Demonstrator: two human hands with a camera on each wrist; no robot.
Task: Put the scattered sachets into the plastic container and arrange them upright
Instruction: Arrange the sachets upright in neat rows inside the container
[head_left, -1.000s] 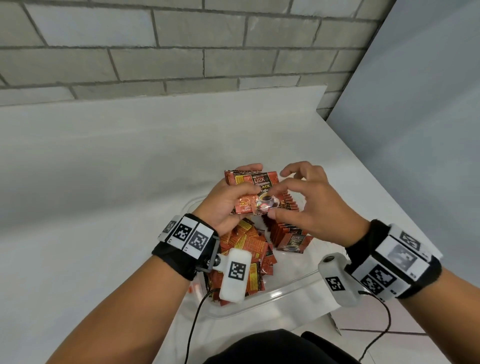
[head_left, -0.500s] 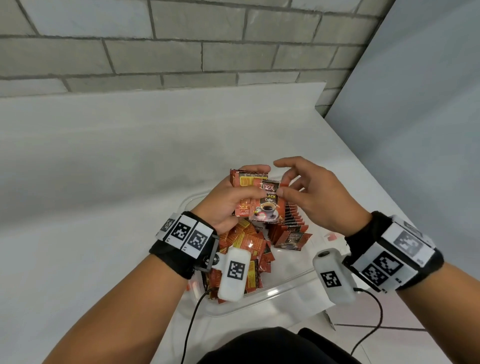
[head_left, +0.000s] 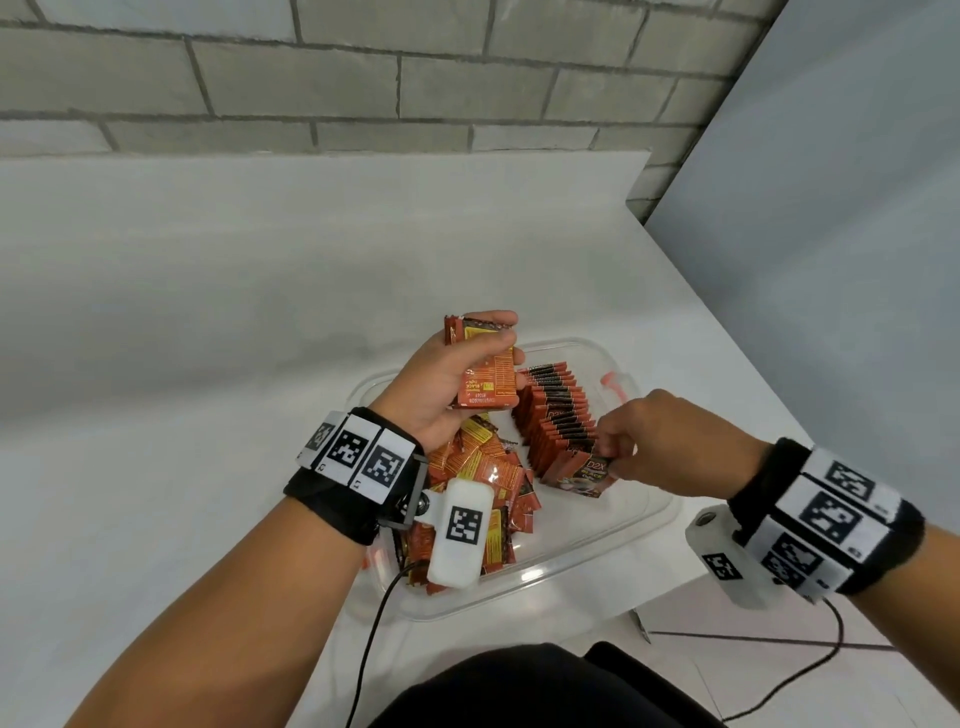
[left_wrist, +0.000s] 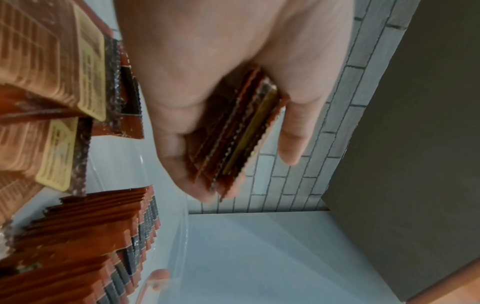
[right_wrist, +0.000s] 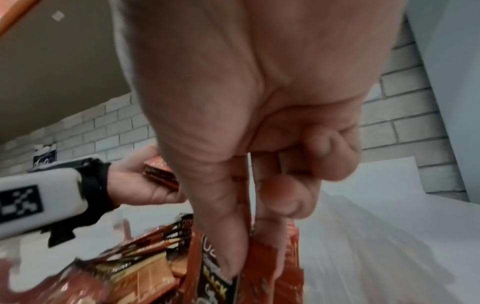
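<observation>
Since half a second ago, one coffee sachet (head_left: 582, 475) has gone down from the left hand's stack (head_left: 485, 376) to the near end of the upright row (head_left: 556, 410) in the plastic container (head_left: 631, 525), pinched by the right hand (head_left: 654, 447), probably to seat it standing. Left hand (head_left: 447, 384) grips the remaining stack as supply; its wrist view alone shows several edges (left_wrist: 233, 139). Loose sachets (head_left: 483, 483) lie heaped in the container on the bench (head_left: 208, 364).

On the white desk (head_left: 208, 364) a clear plastic container (head_left: 613, 545) holds a leaning row of red-black sachets (head_left: 558, 415). The left hand (head_left: 447, 379) grips a red sachet stack (head_left: 488, 374); the right hand (head_left: 660, 441) pinches the row's nearest sachet (head_left: 584, 473).
</observation>
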